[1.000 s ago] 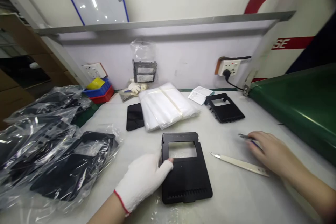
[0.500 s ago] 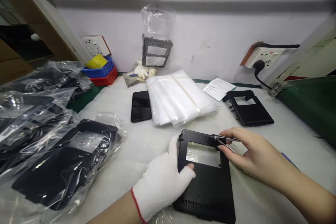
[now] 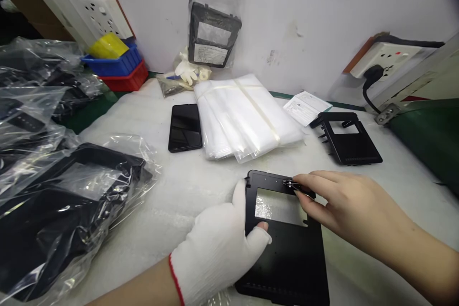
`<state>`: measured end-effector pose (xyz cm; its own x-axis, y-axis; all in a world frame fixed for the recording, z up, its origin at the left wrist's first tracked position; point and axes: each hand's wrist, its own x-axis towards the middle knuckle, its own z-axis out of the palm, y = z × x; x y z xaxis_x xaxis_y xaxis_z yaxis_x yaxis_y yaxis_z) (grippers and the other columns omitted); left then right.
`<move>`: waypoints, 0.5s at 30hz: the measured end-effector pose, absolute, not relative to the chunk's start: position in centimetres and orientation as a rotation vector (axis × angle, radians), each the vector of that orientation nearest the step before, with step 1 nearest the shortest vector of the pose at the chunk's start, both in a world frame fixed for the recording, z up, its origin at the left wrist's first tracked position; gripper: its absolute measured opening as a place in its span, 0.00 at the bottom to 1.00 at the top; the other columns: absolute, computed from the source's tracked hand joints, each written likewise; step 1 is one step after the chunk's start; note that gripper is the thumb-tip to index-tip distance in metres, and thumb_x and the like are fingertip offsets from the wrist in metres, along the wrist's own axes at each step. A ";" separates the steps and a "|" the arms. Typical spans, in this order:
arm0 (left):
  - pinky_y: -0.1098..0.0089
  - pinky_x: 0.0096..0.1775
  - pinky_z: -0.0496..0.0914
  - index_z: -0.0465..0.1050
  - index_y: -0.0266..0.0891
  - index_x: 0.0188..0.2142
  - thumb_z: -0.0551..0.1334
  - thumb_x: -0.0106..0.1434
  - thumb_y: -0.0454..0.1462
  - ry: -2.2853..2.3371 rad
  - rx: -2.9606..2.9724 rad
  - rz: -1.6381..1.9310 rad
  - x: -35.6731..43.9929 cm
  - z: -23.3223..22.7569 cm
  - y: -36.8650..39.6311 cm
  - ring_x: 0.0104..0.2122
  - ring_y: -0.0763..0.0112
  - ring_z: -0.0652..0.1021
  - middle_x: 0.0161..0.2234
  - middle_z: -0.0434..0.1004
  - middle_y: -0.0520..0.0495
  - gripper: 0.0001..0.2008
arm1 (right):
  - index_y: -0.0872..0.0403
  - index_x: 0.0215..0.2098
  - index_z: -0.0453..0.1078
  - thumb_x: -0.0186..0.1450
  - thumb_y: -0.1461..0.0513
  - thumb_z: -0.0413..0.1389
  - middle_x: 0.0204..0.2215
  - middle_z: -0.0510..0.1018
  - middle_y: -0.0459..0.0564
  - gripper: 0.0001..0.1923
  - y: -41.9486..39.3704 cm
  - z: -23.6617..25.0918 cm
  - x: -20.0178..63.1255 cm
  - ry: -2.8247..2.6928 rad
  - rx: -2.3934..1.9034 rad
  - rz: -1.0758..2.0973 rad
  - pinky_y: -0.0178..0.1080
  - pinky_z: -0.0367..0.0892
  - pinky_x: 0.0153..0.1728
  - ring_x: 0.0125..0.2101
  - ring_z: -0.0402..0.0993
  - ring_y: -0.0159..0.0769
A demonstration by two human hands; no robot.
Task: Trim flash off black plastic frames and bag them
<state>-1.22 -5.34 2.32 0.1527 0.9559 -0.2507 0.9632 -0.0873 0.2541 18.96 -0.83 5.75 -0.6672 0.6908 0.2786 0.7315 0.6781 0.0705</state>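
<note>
**Tweezers at the cover's window edge**

Left hand, gloved, grips the black cover by its left edge, pinning it flat on the near table. Right hand pinches tweezers, tips on the far rim. Spare cover sits far right.

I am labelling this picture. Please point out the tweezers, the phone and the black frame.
tweezers (image 3: 292,184), head view, metal tip
phone (image 3: 185,127), head view, screen middle
black frame (image 3: 290,258), head view, lower panel
</note>
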 end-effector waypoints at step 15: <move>0.68 0.21 0.60 0.51 0.33 0.59 0.47 0.59 0.49 1.846 2.082 -0.030 -1.1 1.8 -5.5 0.21 0.57 0.74 0.22 0.73 0.44 0.32 | 0.55 0.31 0.70 0.64 0.62 0.44 0.22 0.72 0.48 0.13 -0.7 6.2 18.1 -2.749 -1.213 -0.238 0.35 0.54 0.17 0.19 0.67 0.33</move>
<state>-1.08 -5.52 1.82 0.1476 0.9574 -0.2483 0.9648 -0.0842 0.2490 18.12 -0.71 6.22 -0.6690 0.7213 0.1793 0.7414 0.6648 0.0921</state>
